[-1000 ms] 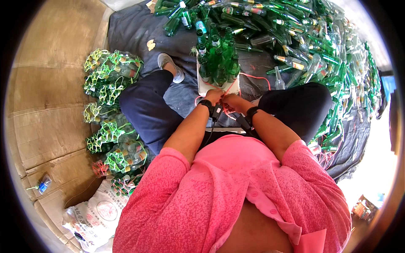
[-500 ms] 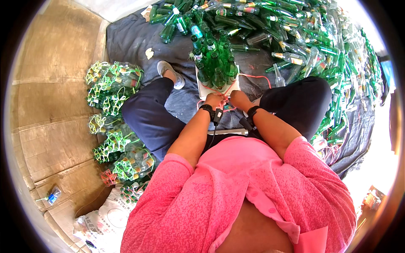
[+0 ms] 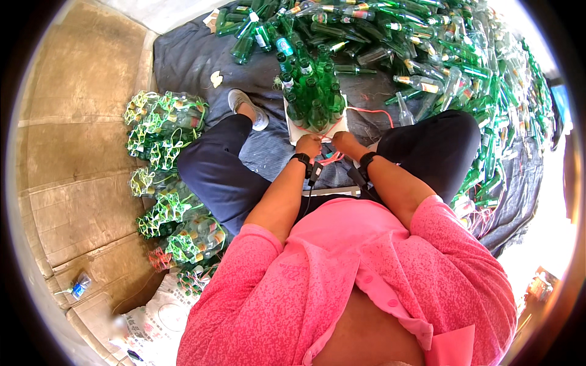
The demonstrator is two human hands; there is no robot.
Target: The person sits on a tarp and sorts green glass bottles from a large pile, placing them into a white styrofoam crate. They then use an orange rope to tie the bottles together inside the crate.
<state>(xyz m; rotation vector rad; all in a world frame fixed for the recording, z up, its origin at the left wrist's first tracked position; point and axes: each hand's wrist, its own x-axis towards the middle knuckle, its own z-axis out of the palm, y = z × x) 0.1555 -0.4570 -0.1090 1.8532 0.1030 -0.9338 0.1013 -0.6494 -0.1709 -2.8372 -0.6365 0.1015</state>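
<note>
A cluster of green glass bottles point(image 3: 317, 116) stands upright between my legs on a pale square board point(image 3: 294, 131). Pinkish-red string point(image 3: 332, 129) runs round the base of the cluster at its near side, with loose lengths trailing below. Just in front of the board, my left hand point(image 3: 309, 146) is closed on the string. A short gap to the right, my right hand point(image 3: 345, 143) is closed in a fist on the string as well. The fingertips of both hands are mostly hidden by the knuckles.
A large heap of loose bottles point(image 3: 421, 58) spreads from the back to the right. Bottle bundles tied with green and yellow string point(image 3: 168, 152) line the left side. A dark sheet point(image 3: 189, 58) covers the floor; a printed white sack point(image 3: 165, 311) lies lower left.
My hands have drawn slightly apart, and the gap between them is wider. The bottles on the board have stayed in place.
</note>
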